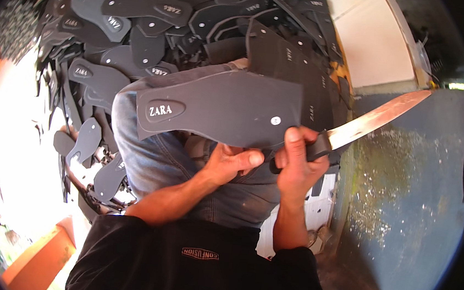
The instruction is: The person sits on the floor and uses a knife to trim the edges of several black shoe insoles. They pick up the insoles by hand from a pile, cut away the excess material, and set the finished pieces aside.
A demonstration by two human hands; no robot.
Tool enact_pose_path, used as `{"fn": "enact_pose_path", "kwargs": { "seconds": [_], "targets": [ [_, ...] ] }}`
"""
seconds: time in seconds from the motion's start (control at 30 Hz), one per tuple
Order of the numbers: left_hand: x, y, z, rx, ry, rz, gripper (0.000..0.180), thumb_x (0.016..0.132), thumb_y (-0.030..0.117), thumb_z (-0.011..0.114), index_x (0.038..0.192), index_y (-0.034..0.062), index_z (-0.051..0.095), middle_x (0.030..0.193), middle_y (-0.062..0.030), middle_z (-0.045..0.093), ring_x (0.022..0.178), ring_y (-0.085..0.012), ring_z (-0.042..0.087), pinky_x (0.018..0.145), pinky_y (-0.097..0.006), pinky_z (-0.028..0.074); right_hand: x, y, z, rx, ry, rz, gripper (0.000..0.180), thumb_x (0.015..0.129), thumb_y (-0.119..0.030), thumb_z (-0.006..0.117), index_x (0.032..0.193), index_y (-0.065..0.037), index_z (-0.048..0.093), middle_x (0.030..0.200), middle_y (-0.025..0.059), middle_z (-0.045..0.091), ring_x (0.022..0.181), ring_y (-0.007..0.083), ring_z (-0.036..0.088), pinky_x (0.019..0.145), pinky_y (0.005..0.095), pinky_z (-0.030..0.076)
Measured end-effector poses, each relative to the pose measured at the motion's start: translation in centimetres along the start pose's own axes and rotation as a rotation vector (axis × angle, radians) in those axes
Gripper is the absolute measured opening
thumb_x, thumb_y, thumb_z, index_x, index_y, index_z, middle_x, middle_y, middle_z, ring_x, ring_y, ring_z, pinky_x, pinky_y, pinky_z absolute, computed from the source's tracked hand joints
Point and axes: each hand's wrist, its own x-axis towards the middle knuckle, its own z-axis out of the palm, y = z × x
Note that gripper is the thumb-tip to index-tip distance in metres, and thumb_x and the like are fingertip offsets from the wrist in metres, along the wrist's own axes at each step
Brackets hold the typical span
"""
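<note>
My left hand (pixel 229 162) is at the near edge of a dark grey foam shoe sole blank (pixel 219 102), its curled fingers partly hidden beneath it. The outline of a sole is marked on this piece, with a raised oval pad at its left end and a small white dot near its right end. My right hand (pixel 300 161) is closed around the black handle of a large knife (pixel 377 119). Its long blade points up and to the right, away from the blank. The right thumb lies against the blank's lower right corner.
Beyond my knees, a large heap of cut dark soles (pixel 139 4) spreads far and left. An uncut dark foam sheet (pixel 276 49) rests just behind the blank. My legs in jeans (pixel 153 160) are under the work. At right stands a stained blue-grey surface (pixel 406 177), with a pale panel (pixel 371 38) beyond.
</note>
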Motion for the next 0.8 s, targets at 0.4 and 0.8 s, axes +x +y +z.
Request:
{"fn": "enact_pose_path", "kwargs": {
  "seconds": [0.4,0.8],
  "targets": [
    [2.3,-0.5,6.6,-0.145,0.502,-0.208,0.026,0.088,0.037,0.057,0.083,0.0124,0.05,0.052,0.0031,0.035,0.038,-0.0063,0.029,0.035,-0.02,0.024,-5.8,4.8,-10.2,-0.629,-0.047,-0.005,0.043,0.095,-0.037,0.039,0.076,0.001,0.049,0.052,0.0103,0.048,0.046,0.0181,0.048,0.043,0.0327,0.035],
    [1.5,-0.6,4.9,-0.177,0.379,-0.215,0.024,0.089,0.033,0.057,0.081,0.0114,0.05,0.053,0.0035,0.038,0.039,-0.0053,0.031,0.036,-0.02,0.023,-7.5,5.6,-10.0,-0.719,-0.122,0.023,0.043,0.095,-0.036,0.038,0.071,0.0,0.045,0.049,0.0165,0.044,0.042,0.0335,0.047,0.042,0.0397,0.035]
  ]
}}
